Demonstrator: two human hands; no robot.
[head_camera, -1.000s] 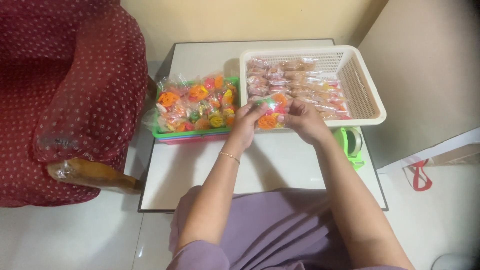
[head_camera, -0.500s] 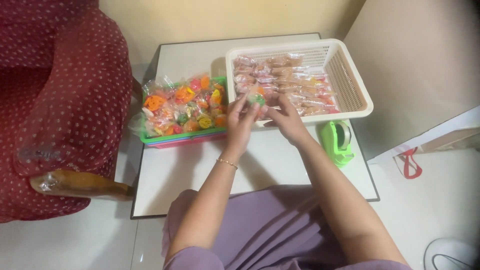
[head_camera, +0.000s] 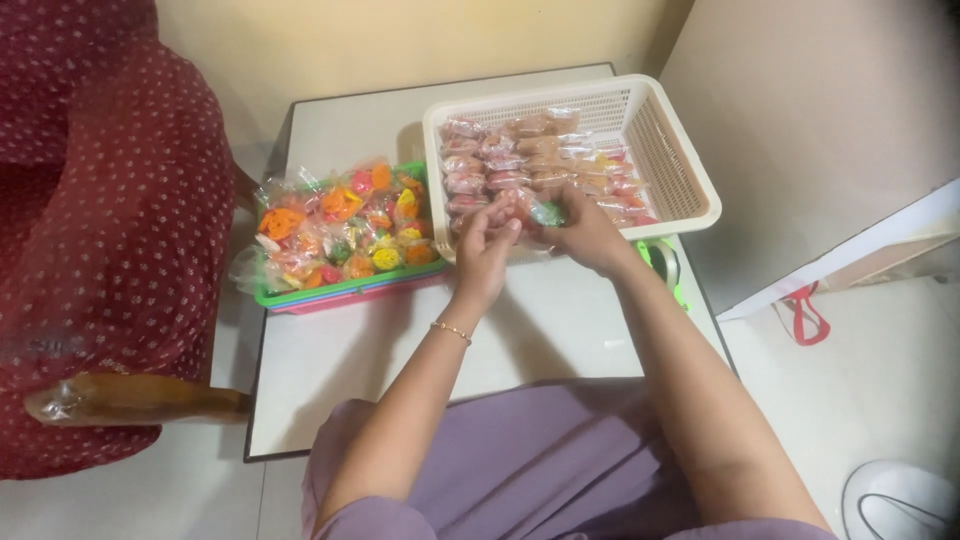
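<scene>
Hands meet at the near rim of the cream basket (head_camera: 690, 170) on the tabletop (head_camera: 400, 330): our left hand (head_camera: 488, 245) and right hand (head_camera: 585, 232) both pinch one small clear packet with a green sweet (head_camera: 546, 213), grip closed on it, just over the basket's edge. We judge the work well along: rows of wrapped packets (head_camera: 540, 165) already fill much of the basket, while the green tray (head_camera: 345, 288) beside it holds a full heap of bright sweets (head_camera: 345, 235) left to handle
</scene>
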